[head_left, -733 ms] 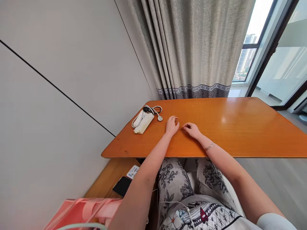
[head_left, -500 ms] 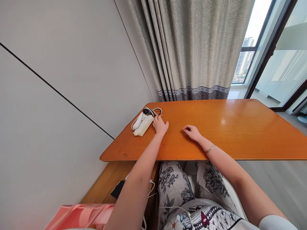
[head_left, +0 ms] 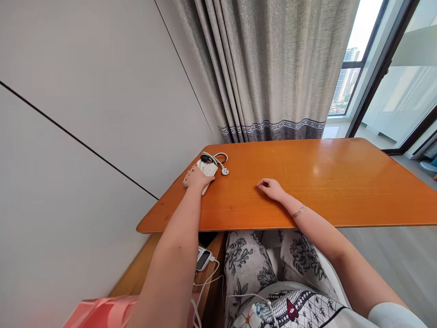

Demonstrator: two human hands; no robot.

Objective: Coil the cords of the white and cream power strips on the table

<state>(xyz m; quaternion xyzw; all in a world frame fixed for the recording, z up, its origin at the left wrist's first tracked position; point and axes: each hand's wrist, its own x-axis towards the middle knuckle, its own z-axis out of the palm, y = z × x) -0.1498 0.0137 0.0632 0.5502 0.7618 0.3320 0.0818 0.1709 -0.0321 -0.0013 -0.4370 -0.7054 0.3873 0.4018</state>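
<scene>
At the left end of the wooden table, my left hand (head_left: 197, 177) lies over a white power strip (head_left: 209, 168), its fingers on the left side and its thumb along the right. The hand covers much of the strip's near part. A white cable loops at the strip's far end, beside a black plug (head_left: 205, 158). Just right of the strip, the white plug (head_left: 225, 171) rests on the tabletop. My right hand (head_left: 272, 189) rests on the table near the middle, fingers curled in, and I see nothing in it.
The orange-brown table (head_left: 324, 182) stretches away to the right. A wall (head_left: 85, 91) borders it at the left, and a grey curtain (head_left: 273, 68) hangs behind. Below the near edge are a white device with a screen (head_left: 204, 258), white cables and a pink bag (head_left: 102, 312).
My left hand has moved left from the cable onto the power strip and closed around it. The white plug now shows on the table. My right hand has stayed in place.
</scene>
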